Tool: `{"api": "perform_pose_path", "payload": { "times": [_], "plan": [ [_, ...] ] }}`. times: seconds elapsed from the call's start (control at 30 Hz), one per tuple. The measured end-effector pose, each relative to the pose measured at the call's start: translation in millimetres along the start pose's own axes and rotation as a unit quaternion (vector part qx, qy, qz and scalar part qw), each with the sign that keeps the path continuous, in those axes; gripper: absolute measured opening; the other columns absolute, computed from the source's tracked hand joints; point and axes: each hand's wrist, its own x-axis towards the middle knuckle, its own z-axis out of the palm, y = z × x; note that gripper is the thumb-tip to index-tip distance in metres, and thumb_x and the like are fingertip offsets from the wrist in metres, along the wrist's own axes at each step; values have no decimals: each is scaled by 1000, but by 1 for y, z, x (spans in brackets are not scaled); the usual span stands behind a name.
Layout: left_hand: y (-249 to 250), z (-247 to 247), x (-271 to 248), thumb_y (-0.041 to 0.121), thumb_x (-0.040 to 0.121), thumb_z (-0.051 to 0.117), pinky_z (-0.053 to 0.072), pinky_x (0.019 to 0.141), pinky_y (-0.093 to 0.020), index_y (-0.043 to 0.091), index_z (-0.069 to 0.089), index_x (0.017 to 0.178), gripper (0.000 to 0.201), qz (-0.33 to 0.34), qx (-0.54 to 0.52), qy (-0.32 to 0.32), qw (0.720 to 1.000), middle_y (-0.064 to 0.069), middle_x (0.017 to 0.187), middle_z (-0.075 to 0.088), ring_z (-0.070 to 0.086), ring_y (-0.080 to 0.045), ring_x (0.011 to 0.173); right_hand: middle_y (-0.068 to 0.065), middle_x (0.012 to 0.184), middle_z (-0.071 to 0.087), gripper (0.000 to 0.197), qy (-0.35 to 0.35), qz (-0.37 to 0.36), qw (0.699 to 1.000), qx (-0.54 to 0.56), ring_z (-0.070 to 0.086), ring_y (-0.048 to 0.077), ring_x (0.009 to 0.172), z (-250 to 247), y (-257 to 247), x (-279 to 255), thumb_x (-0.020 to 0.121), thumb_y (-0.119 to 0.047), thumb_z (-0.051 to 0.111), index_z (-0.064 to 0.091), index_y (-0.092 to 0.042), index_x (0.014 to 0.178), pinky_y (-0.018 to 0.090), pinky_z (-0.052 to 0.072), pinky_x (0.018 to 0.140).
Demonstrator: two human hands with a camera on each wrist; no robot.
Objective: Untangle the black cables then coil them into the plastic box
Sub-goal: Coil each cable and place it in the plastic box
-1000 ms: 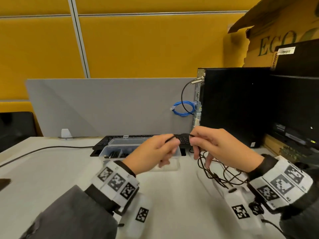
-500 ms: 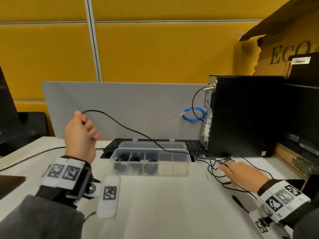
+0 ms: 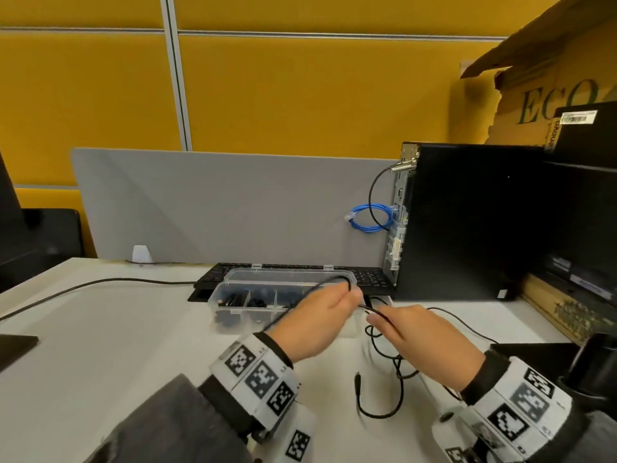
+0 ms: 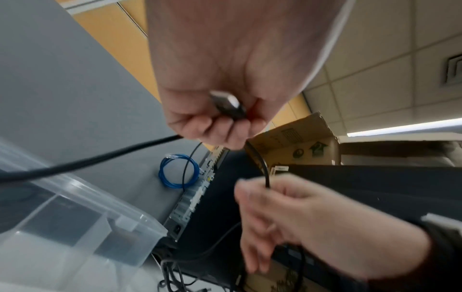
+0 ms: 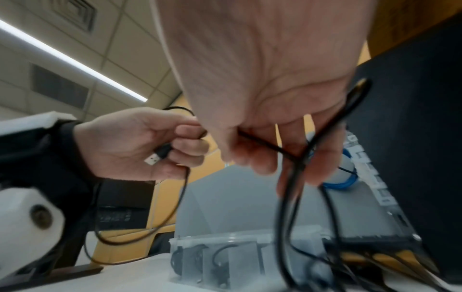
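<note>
Overhead, the left hand point(image 3: 317, 324) grips a black cable point(image 3: 377, 409) with curled fingers just in front of the plastic box point(image 3: 233, 309); the right hand point(image 3: 424, 342) pinches the same cable close beside it. Left wrist: a USB plug point(image 4: 226, 104) lies inside the curled fingers. Right wrist: cable strands hang below the closed fingers point(image 5: 265, 164) — blurred.

Your left hand point(image 3: 317, 324) and right hand point(image 3: 425, 342) are bare. Dark grey sleeves point(image 3: 160, 426) cover your arms. Each wrist wears a white band point(image 3: 258, 379) printed with black square markers.
</note>
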Motion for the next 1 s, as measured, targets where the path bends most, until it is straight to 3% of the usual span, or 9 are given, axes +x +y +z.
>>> {"api": "perform_pose_path", "payload": {
  "times": [0.13,0.27,0.33,0.47,0.6,0.7,0.8,0.93,1.0],
  "plan": [
    [-8,-31,1,27,94,44,24,51,-24,20,34,61,35,-48,-166,121,977,12,52,35,31,-5,46,-10,77,56,29,-90,46,993,54,49,5,70,9,44,7,98,-43,35,46,-32,73,18,40,66],
    [-21,-64,-3,20,98,33,15,51,-26,20,30,62,36,-52,-282,211,935,10,44,28,20,-6,44,-7,99,60,38,-177,84,977,89,52,7,91,13,75,8,97,-47,31,58,-31,77,22,38,89],
    [-25,-78,-6,20,98,32,17,50,-25,20,30,62,37,-48,-317,255,912,11,41,28,21,-6,43,-12,91,62,50,-181,107,969,131,54,6,89,18,81,5,94,-56,27,63,-31,71,24,39,92],
    [-39,-115,-10,19,98,28,19,47,-21,21,29,63,35,-58,-381,341,858,11,39,28,22,-5,41,-10,45,39,55,-91,126,957,246,36,5,44,20,95,-1,84,-59,42,38,-20,45,15,37,61],
    [-53,-133,-14,17,95,28,20,46,-21,21,30,64,32,-93,-375,397,832,12,39,27,22,-6,39,-8,52,56,58,67,161,951,254,51,20,50,17,120,0,78,-53,57,48,-4,49,22,39,57],
    [-58,-129,-15,13,91,28,19,44,-20,21,30,63,30,-101,-353,425,828,13,36,27,22,-5,37,-4,43,29,54,220,168,932,234,29,16,44,10,123,5,81,-42,61,31,-13,47,25,29,51],
    [-60,-123,-17,12,91,27,19,45,-20,21,30,64,29,-104,-348,425,829,13,35,28,22,-4,36,1,45,33,51,302,186,915,191,33,16,44,4,126,9,89,-29,60,35,-11,47,25,32,58],
    [-51,-110,-20,16,95,29,21,45,-20,20,32,66,30,-91,-354,402,839,13,40,28,22,-6,42,1,69,59,29,185,172,961,108,51,13,62,-1,103,11,90,-40,53,56,-19,71,30,44,61],
    [-45,-103,-20,17,97,30,22,44,-19,20,32,66,31,-82,-361,383,846,12,42,28,23,-6,42,-11,95,60,26,104,113,986,65,54,7,88,-1,74,12,88,-52,45,57,-32,100,31,47,80]
  ]
}}
